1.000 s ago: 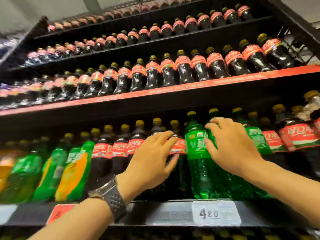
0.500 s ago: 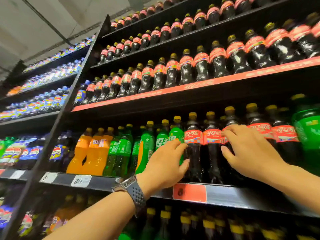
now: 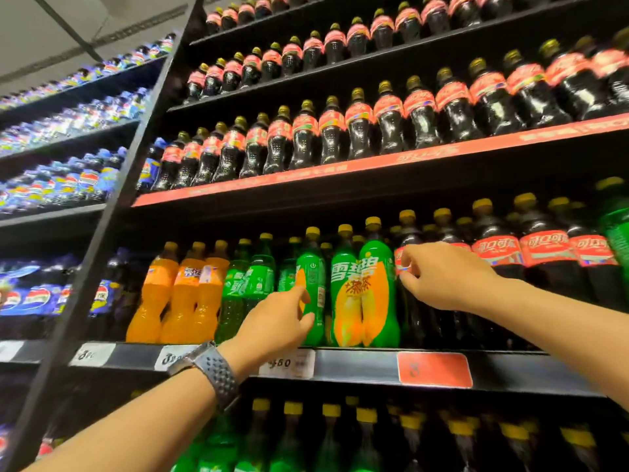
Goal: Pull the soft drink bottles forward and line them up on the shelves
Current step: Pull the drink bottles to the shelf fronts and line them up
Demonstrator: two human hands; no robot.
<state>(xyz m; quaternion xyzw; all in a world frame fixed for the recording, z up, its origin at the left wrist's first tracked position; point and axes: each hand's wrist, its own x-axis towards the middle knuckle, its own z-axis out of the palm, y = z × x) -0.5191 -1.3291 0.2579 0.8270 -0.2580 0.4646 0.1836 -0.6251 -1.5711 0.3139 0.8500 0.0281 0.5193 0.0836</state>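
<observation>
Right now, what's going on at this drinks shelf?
A person is working on the soft drink bottles along the middle shelf. The left hand, with a watch on its wrist, touches a green bottle. The right hand has curled fingers at the label of a dark cola bottle, just right of two green-and-orange bottles. Whether either hand has a full grip is unclear.
</observation>
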